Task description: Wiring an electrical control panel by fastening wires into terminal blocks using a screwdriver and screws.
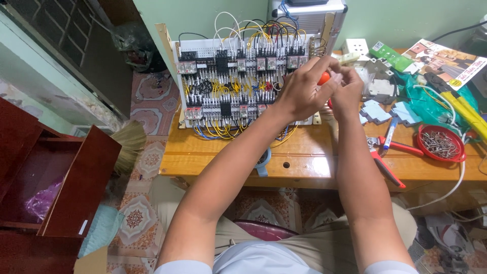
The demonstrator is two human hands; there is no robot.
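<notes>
Both of my hands meet at the right edge of a white wiring panel (238,81) packed with relays and yellow, white and black wires, propped upright on a wooden table (304,157). My left hand (304,89) is curled around a small orange object (323,78), probably a tool handle. My right hand (347,89) pinches something small right beside it; what it grips is hidden by the fingers.
Red-handled pliers (393,162), a blue pen (389,133), a red bowl of metal pins (440,143), yellow-handled cutters (464,109), grey plastic pieces (375,109) and a green bag lie at the right. A brown wooden cabinet (66,187) stands open at the left.
</notes>
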